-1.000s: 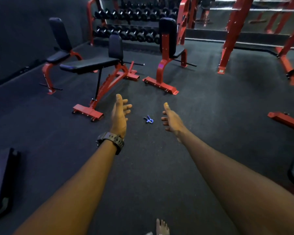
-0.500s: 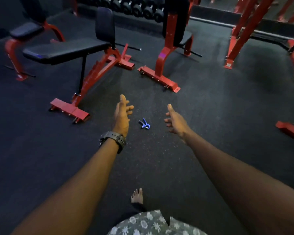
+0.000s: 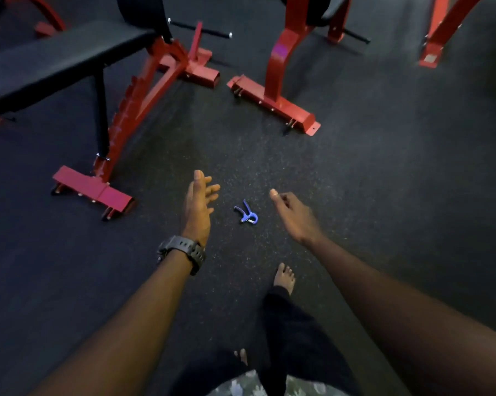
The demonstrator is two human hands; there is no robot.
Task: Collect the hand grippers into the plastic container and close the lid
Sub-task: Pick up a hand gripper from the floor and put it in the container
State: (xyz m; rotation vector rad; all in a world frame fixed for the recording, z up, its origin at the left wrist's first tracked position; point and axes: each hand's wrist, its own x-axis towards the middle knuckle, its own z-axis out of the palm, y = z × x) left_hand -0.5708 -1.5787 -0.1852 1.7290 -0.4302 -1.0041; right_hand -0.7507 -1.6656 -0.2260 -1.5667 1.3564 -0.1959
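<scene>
At the very bottom there is a patterned garment [image 3: 246, 385] and a leg in dark trousers [image 3: 287, 332], with one bare foot [image 3: 284, 278] stepped forward on the dark speckled rubber floor [image 3: 384, 181]. Toes of the other foot [image 3: 241, 356] show just above the garment.

Both forearms reach forward. The left wrist wears a black digital watch [image 3: 184, 251]. The left hand [image 3: 197, 208] is turned on its edge with the fingers spread apart and holds nothing. The right hand [image 3: 294, 214] is palm down, fingers loosely curled but not closed, and it is also empty.

Between the two hands, on the floor and touching neither of them, lies a blue hand gripper [image 3: 246, 213]. Its two handles point up-left and its spring end is toward the right hand.

Farther away on the left stands a red adjustable bench [image 3: 132, 101] with a black pad [image 3: 55, 58]. Behind the gripper, to the right, is a second red bench frame [image 3: 275, 95], and a red rack post [image 3: 438, 32] is at the far right.
</scene>
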